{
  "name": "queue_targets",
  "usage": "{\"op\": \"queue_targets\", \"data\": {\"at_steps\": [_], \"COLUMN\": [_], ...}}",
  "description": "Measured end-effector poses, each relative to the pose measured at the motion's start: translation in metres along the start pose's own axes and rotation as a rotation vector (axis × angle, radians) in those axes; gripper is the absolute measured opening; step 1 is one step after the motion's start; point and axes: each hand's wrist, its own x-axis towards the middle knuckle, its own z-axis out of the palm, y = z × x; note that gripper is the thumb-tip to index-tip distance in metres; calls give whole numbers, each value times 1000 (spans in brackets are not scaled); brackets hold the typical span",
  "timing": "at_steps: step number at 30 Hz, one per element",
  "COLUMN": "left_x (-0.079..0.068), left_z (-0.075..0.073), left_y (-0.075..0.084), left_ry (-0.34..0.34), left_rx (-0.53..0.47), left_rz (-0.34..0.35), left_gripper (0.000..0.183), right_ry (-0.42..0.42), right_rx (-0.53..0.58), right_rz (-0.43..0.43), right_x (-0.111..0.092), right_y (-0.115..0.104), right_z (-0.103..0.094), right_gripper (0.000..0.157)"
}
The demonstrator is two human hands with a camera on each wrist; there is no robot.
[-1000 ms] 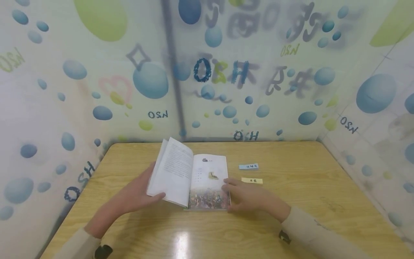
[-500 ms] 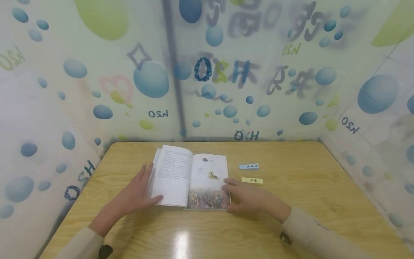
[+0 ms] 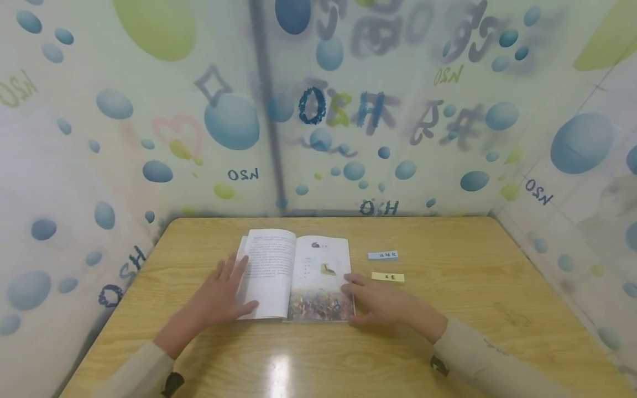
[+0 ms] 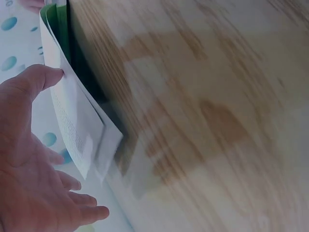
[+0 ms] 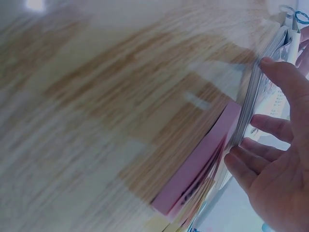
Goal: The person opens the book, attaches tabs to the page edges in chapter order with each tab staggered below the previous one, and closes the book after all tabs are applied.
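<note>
An open book (image 3: 311,251) lies on the table in the head view. Its left page (image 3: 269,282) carries printed text; on the right page are a small picture and a colourful lower band. My left hand (image 3: 211,296), fingers spread, rests at the left edge, the thumb on the page. In the left wrist view that thumb (image 4: 46,76) touches the white paper (image 4: 77,113), and the other fingers extend past it. Along the right edge, my right hand (image 3: 385,304) touches the book with relaxed fingers; the right wrist view shows its fingertips (image 5: 258,121) beside the page stack (image 5: 255,84).
To the right of the book lie a blue paper slip (image 3: 382,255) and a yellow slip (image 3: 388,277), both with handwriting. A pink strip (image 5: 198,159) shows near the right fingers. The wooden table (image 3: 478,331) meets patterned walls (image 3: 398,138) at the back and sides.
The raised left pages have come down flatter to the left. My left hand has lowered with them, its grip loosening into spread fingers. The right hand has stayed at the right edge.
</note>
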Motion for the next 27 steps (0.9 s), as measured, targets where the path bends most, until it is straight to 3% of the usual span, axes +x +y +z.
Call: {"op": "queue_targets", "data": {"at_steps": [10,18,27], "left_x": [17,31,38], "left_z": [14,19,33], "left_y": [26,57,75], "left_ry": [4,-128,-237], "left_rx": [-46,-55,-43], "left_rz": [133,143,141], "left_gripper": [84,80,79], "right_ry": [0,-16,-12], "right_rx": [-3,10,1], "right_rz": [2,-1,20], "right_x": [1,0,1], "right_y": [1,4,11], "right_z": [1,1,1], "right_gripper": [64,66,71]}}
